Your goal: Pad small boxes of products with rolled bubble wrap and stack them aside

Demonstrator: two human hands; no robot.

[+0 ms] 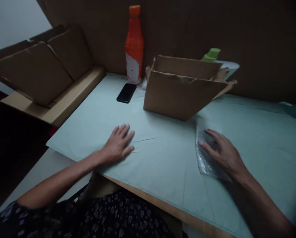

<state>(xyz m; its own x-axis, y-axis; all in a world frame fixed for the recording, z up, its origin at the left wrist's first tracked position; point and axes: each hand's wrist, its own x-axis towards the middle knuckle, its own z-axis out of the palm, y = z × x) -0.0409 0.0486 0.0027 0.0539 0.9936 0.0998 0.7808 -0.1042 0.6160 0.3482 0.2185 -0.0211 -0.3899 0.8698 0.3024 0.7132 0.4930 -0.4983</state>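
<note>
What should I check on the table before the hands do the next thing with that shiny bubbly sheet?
1. Right hand rests flat on the clear bubble-wrap sheet, fingers spread: ok.
2. Left hand lies flat on the pale green table cover, holding nothing: ok.
3. Bubble-wrap sheet lies flat, apart from the open brown cardboard box: ok.
4. Box open at the top; what is inside it: cannot tell.
5. Black phone lies left of the box, away from both hands: ok.
6. Orange plastic bottle stands upright behind the phone, cap on: ok.
</note>
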